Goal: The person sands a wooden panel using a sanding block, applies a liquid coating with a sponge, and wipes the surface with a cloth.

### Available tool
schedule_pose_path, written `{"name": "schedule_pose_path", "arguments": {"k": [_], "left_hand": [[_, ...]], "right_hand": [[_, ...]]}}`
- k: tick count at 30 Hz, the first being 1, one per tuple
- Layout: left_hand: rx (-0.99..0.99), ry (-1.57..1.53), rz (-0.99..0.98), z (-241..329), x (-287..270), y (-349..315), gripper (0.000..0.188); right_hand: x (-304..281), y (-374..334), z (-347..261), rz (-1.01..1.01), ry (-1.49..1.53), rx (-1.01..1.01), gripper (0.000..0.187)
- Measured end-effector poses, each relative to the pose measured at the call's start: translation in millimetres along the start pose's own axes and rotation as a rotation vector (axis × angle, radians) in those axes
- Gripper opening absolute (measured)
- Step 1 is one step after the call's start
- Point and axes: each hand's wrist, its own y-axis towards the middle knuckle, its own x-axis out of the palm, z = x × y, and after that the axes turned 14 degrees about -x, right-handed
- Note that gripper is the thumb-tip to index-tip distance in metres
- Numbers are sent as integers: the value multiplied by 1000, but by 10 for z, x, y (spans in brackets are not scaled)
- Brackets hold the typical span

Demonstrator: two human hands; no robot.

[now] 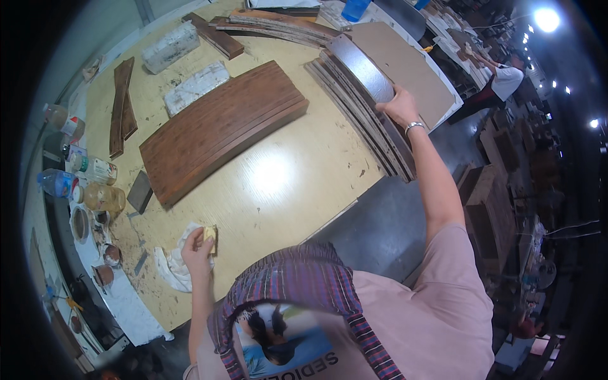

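Down at the table's near left, my left hand (197,252) pinches a small yellow block (210,239), perhaps a sponge. A crumpled white cloth (170,267) lies beside that hand. My right arm reaches out to the right, where my right hand (400,107) closes round the near end of a curved board (360,66) with a shiny top face. That board rests on a pile of curved, dark-edged boards (354,114) at the table's right edge. In the middle lies a wide, curved stack of brown wooden boards (221,126), touched by neither hand.
Wrapped white bundles (171,47) and crossed brown strips (123,104) lie on the far left of the yellowish table (278,209). Bottles and jars (101,196) line its left edge beside a dark grey block (140,191). Another person (506,79) stands at the far right.
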Motion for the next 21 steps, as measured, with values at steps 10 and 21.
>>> {"name": "schedule_pose_path", "arguments": {"k": [10, 21], "left_hand": [[69, 46, -1, -50, 51, -71, 40], [49, 8, 26, -61, 108, -63, 38]], "right_hand": [[480, 255, -16, 139, -5, -136, 45], [1764, -463, -1643, 248, 140, -852, 40]]}}
